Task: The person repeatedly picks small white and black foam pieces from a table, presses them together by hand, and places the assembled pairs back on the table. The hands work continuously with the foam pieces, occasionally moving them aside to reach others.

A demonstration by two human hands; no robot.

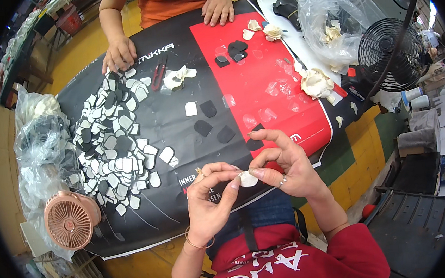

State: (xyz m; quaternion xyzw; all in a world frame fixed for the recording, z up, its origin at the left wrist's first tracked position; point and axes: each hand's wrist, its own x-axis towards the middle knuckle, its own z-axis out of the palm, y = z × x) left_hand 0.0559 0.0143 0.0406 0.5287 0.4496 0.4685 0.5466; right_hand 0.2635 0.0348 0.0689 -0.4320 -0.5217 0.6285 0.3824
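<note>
Close to the table's front edge, a small off-white rounded patch (pixel 248 179) is pinched between both my hands. The thumb and fingertips of my left hand (pixel 212 192) grip its left side. On its right side, my right hand (pixel 287 165) pinches it with thumb and a finger while another finger stretches out. Beyond them on the black mat lie a few loose patches: a white one (pixel 191 108) and dark ones (pixel 226 134). Another dark patch (pixel 255 144) is just past my right hand. To the left spreads a big heap of white and dark patches (pixel 121 152).
Across the table, a person in orange rests one hand (pixel 119 54) by the heap and another (pixel 218 8) on the red mat (pixel 283 108). Red-handled snips (pixel 160 73), cream scraps (pixel 316 83), a pink fan (pixel 71 220), a black fan (pixel 391 55) and plastic bags (pixel 335 12) lie around.
</note>
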